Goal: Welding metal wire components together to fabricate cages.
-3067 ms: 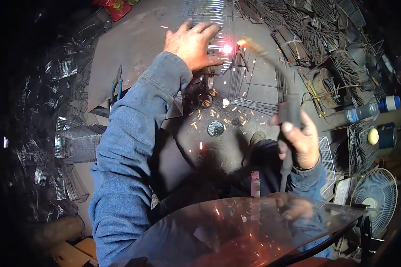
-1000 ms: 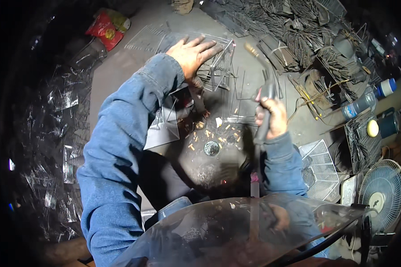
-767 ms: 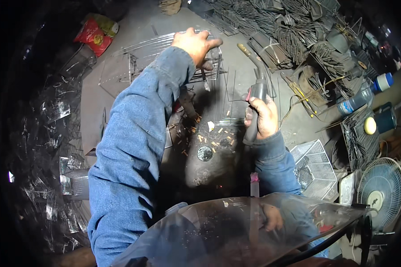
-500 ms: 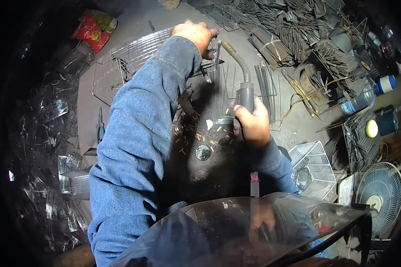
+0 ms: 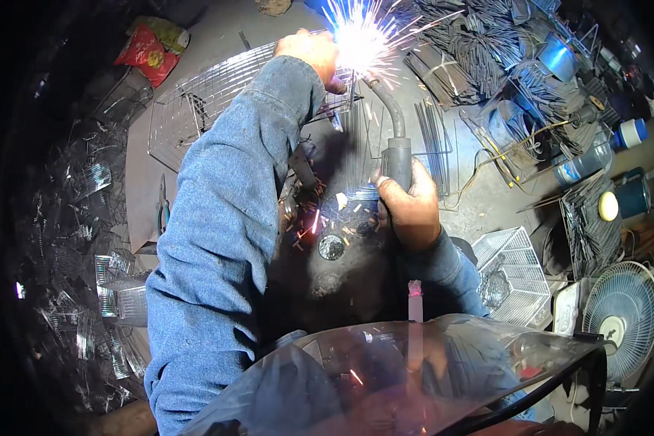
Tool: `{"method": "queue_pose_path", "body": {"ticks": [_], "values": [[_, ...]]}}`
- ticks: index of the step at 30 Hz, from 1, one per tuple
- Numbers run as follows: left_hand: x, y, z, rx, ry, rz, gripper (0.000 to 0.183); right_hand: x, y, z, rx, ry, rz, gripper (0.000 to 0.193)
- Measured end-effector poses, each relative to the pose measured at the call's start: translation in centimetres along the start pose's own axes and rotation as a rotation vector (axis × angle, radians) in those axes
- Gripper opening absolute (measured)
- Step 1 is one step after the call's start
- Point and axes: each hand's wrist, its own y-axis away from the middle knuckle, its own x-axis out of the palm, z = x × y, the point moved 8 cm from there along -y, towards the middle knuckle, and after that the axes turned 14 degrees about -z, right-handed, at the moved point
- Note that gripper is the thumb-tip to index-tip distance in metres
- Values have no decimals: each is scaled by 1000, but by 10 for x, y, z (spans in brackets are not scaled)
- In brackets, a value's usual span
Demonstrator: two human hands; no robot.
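Note:
My right hand [image 5: 412, 201] grips the dark handle of a welding torch [image 5: 397, 161], whose bent neck points up and away from me. At the torch's tip a bright white-blue arc [image 5: 362, 45] throws sparks in all directions. My left hand [image 5: 314, 58] is closed on the far right end of a wire basket [image 5: 185, 120], just left of the arc. The basket lies on its side across a metal plate. Glare and the back of the hand hide the exact spot that the fingers grip and the welded joint.
Pliers [image 5: 163, 207] lie on the plate's left. Bundles of thin metal rods [image 5: 479, 51] fill the far right. A white wire basket [image 5: 516, 272], a fan [image 5: 619, 320] and a water bottle [image 5: 585, 166] stand at right. Wire scraps [image 5: 73, 291] cover the left. A clear visor [image 5: 414, 370] crosses the bottom.
An arc has lit at the torch tip, with sparks flying out and light on the rods behind. My left hand and the basket have shifted slightly left; the torch stays nearly in place.

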Motion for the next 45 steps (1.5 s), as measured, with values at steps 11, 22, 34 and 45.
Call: {"method": "queue_pose_path", "body": {"ticks": [11, 22, 34, 45], "values": [[2, 2, -3, 50, -27, -51, 70, -2, -1, -3, -65, 76, -15, 13], [11, 37, 38, -8, 31, -329, 92, -17, -11, -13, 218, -229, 26, 24], [22, 24, 38, -76, -13, -209, 82, -11, -12, -70, 483, -266, 3, 20], [24, 25, 41, -79, -19, -220, 78, -8, -4, -69, 477, -229, 51, 20]]}}
